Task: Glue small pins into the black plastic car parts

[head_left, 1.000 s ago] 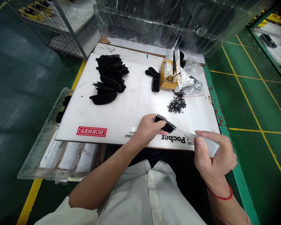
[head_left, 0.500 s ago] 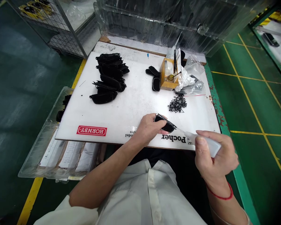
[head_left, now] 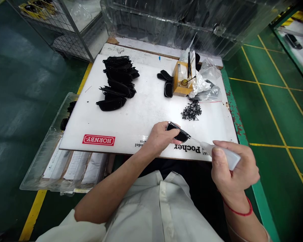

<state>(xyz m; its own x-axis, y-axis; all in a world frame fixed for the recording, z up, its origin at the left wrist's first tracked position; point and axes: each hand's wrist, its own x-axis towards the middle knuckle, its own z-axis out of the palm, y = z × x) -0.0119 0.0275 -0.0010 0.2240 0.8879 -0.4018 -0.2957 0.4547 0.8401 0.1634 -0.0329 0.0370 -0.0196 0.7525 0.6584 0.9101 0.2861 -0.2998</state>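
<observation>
Over your flat white printed board (head_left: 138,117), near its front edge, your left hand (head_left: 161,137) pinches a curved, dark black piece (head_left: 181,135), seemingly steadying its end for the translucent white plastic bottle (head_left: 231,157) your right hand (head_left: 239,169) grips. Slim black pins (head_left: 192,110) lie within reach; stacked black pieces (head_left: 118,84) sit farther left; green floor (head_left: 270,117) surrounds.

A hand could pass over the bare stretch of board (head_left: 146,109) between the stack of black parts (head_left: 121,79) and the yellow box (head_left: 181,91); the left hand (head_left: 163,135) takes up its near end. Paper (head_left: 198,85) and a plastic bag (head_left: 210,94) crowd the box's right side, and a clear plastic wall (head_left: 166,28) bars the far edge
</observation>
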